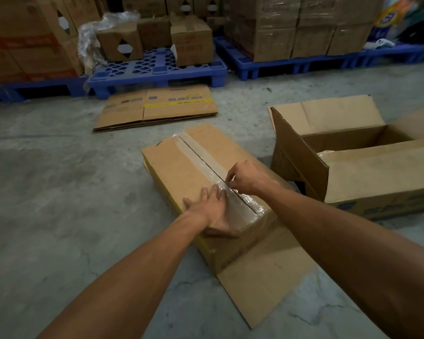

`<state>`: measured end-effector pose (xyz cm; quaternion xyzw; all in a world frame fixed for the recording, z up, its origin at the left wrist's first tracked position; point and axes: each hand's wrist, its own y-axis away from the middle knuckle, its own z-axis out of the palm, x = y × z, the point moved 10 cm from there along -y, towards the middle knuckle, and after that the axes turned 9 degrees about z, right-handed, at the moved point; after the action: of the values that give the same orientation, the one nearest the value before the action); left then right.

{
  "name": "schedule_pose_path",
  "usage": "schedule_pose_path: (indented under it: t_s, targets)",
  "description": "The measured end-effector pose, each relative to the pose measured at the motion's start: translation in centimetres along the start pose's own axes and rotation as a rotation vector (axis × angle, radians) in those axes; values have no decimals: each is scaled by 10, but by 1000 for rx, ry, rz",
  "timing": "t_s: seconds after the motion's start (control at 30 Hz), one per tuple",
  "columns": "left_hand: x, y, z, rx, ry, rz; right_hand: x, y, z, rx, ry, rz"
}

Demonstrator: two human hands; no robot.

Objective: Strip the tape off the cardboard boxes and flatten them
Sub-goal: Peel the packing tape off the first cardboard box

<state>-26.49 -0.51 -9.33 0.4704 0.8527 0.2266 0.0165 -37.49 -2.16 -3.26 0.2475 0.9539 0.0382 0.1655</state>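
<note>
Box (194, 172), near centre: left hand (212, 211) pressed flat; right hand (247, 178) pinched tape (220, 177). Risk: tape tearing short, leaving strips.

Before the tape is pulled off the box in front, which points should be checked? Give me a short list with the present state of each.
1. Left hand presses flat on the taped box, steadying it: ok.
2. Right hand pinches the tape at the seam: ok.
3. Tape edge really lifted: cannot tell.
4. Tape runs unbroken to the far end: ok.
5. Open box stands apart, right of the pull path: ok.
6. Flattened cardboard lies beyond, out of the way: ok.
</note>
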Motion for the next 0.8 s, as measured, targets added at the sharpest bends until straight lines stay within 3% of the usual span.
schedule_pose_path:
  t_s: [0.17, 0.8]
  targets:
    - [-3, -1, -2, 117, -34, 1, 7, 3, 0, 9, 34, 11]
    - [-26, -26, -13, 114, -93, -28, 54, 34, -9, -5, 35, 6]
